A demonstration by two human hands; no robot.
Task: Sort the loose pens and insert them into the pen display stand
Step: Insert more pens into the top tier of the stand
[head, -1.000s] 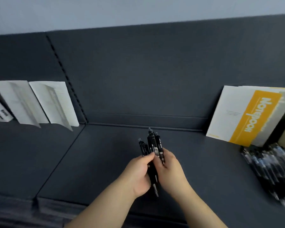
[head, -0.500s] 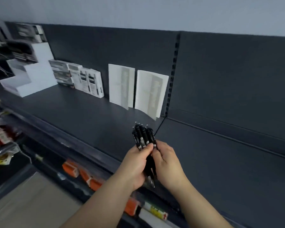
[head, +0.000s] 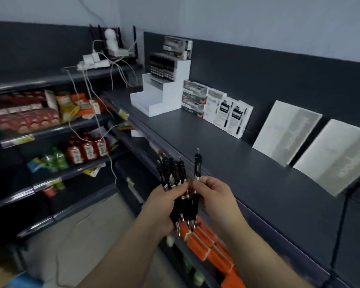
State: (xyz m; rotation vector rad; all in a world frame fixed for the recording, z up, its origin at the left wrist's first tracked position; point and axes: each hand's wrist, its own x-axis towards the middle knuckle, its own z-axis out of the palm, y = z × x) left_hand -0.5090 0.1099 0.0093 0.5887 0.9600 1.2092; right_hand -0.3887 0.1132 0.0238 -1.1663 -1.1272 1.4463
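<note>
partway, at a guess. already seeing dark pens racked in the upper tiers of the white stepped pen display stand (head: 164, 98), with the lower steps looking unfilled. gripping a bundle of black pens (head: 172, 173) in the left hand (head: 164, 202), fingers curled round the barrels, tips down, clicker ends up. pinching a single pen (head: 197, 165) in the right hand (head: 215, 196) between thumb and fingertips, raised a little higher than the rest and just beside the bundle, lower barrel close to or touching the others, hard to tell which. none of this handful slotted yet; sorting under way, insertion left for all of it. well apart from the stand too, held out over the shelf edge, so probably a move toward the far left end needed first.

standing at a long dark grey shelf (head: 247, 167) with a matching back panel. just beside the stand, stacked pen boxes (head: 193, 96) and white carded packs (head: 231, 115) propped upright; further right, two pale notebooks (head: 287, 132) leaning on the panel. below the hands, a row of orange boxes (head: 206, 244) on a lower shelf. off to the left, racks of red and green snack packets (head: 29, 119), a white power strip (head: 92, 63) with trailing cables on top, pale floor (head: 92, 235) underneath. somewhat blurred throughout.
</note>
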